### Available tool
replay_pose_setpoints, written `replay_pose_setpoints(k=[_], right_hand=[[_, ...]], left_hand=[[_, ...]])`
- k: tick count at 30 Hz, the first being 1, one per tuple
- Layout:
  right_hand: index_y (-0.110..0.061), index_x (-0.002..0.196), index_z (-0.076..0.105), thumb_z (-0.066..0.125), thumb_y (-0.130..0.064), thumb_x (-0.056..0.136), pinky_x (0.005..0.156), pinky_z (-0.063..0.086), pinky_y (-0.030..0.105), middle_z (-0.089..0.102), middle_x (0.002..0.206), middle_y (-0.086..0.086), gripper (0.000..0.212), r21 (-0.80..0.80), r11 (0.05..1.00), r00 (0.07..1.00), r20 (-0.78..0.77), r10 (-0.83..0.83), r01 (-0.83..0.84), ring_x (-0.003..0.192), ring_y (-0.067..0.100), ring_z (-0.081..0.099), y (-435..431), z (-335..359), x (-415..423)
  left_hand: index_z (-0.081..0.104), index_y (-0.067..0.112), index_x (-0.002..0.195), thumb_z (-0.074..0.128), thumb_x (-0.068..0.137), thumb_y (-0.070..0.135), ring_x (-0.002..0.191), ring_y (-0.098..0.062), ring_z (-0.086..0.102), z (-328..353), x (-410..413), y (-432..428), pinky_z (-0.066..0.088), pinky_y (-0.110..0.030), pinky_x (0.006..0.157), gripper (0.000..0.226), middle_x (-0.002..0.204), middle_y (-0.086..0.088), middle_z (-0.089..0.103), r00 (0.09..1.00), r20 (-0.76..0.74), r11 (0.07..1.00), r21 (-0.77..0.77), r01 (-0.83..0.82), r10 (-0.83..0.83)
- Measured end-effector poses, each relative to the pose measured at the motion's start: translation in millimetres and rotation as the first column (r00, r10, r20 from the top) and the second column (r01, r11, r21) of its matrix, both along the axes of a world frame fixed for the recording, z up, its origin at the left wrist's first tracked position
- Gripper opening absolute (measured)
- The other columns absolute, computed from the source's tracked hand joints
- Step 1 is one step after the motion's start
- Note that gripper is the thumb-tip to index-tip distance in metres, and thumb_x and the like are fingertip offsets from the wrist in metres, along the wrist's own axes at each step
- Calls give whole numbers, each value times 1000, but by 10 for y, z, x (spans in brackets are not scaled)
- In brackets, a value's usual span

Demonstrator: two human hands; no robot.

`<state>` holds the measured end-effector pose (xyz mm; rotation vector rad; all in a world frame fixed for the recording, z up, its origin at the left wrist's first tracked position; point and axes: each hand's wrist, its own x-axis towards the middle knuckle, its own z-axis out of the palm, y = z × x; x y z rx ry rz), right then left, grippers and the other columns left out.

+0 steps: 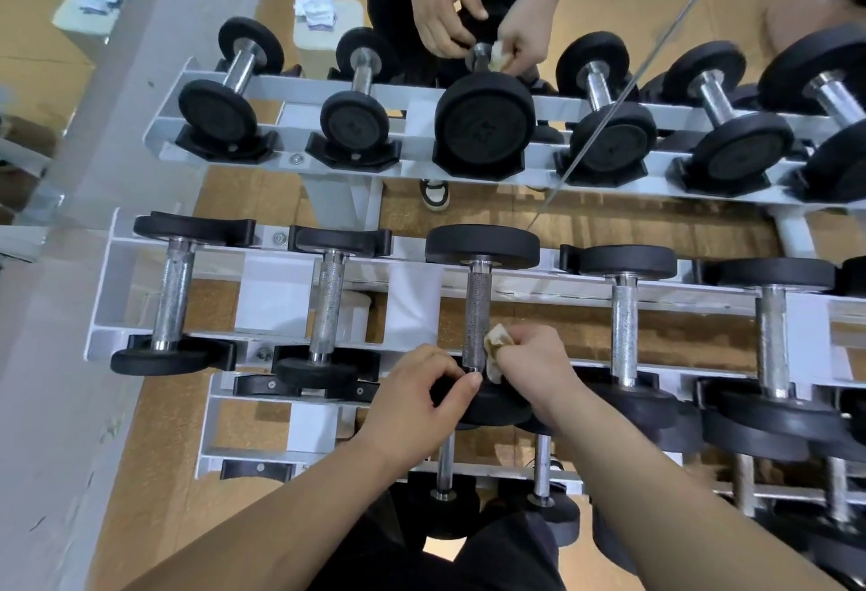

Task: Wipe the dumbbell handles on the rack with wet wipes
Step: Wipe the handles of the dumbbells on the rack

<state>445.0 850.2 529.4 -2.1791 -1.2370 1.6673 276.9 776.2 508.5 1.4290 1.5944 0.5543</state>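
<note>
A white rack (pixel 100 300) holds a row of black-ended dumbbells with knurled steel handles. The third dumbbell's handle (pixel 476 304) looks darker than its neighbours. My right hand (pixel 534 368) pinches a crumpled, soiled wet wipe (pixel 496 346) against the near end of that handle. My left hand (pixel 417 396) grips the near black end weight (pixel 496 405) of the same dumbbell, thumb by the handle's collar. A wall mirror behind the rack repeats the whole scene, hands and wipe included.
Neighbouring dumbbells (pixel 625 337) sit close on both sides. A lower tier (pixel 445 468) with more dumbbells lies under my arms. The mirror shows a white stool (pixel 328 28) with used wipes on it. A grey wall edge (pixel 56 356) runs down the left.
</note>
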Motion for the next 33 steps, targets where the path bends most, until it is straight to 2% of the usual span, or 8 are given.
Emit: replay_pose_setpoints(k=[5,10,14,20,26,29,31,33], right_hand=[[2,86,75,60,2,84,75,44,30,70,87,6,15,-69,975,977,16,214,-212,85,19,62,256,336,152],[0,87,67,62,1,92,61,46,23,64,76,9,7,97,927,931,-95,-353,362,70,21,63,650,205,88],[-11,106,63,54,2,97,65,52,31,64,88,9,18,-137,760,721,-247,-647,635,75,22,60,574,-10,-273],[-1,106,69,57,0,93,103,50,42,72,102,15,18,28,932,930,-88,-357,361,107,33,65,462,-4,-211],[3,76,66,58,-2,86,64,39,34,62,69,7,13,-50,988,987,45,151,-149,69,22,54,36,73,51],[-6,87,71,60,0,92,83,55,36,72,82,5,13,-107,981,983,-71,-167,159,80,20,66,163,104,76],[-5,112,69,61,0,90,103,53,48,75,97,10,24,-111,888,872,-168,-459,446,95,27,70,389,20,48],[-12,109,69,56,1,89,94,55,43,71,95,9,27,-78,871,838,-239,-490,486,88,25,65,548,11,-72]], left_hand=[[68,33,91,50,90,67,103,0,56,-17,5,1,49,-26,91,39,100,19,59,1000,6,1000,-13,8,-8],[66,37,89,52,89,69,103,1,57,-5,-19,32,49,-27,92,34,100,20,60,1000,5,999,-42,23,-22],[66,36,88,53,90,67,101,0,58,-3,-9,29,50,-29,91,35,98,18,60,1000,2,1000,-25,12,-12],[67,34,91,51,92,65,103,-1,57,-16,-13,15,49,-29,91,35,99,18,59,1000,0,1000,-11,9,-9],[65,37,91,49,93,65,103,-1,56,-31,-6,27,48,-28,92,33,99,19,58,999,-29,999,4,37,-37],[64,38,91,48,93,66,103,0,55,-18,-12,28,48,-28,92,33,99,20,58,998,-34,999,-10,50,-50],[65,38,92,47,92,68,105,1,55,-2,-14,34,48,-28,93,35,101,21,59,998,-24,998,-34,56,-57],[65,39,92,47,92,69,105,1,55,15,-11,37,48,-28,93,35,101,21,59,998,-20,998,-46,51,-52]])
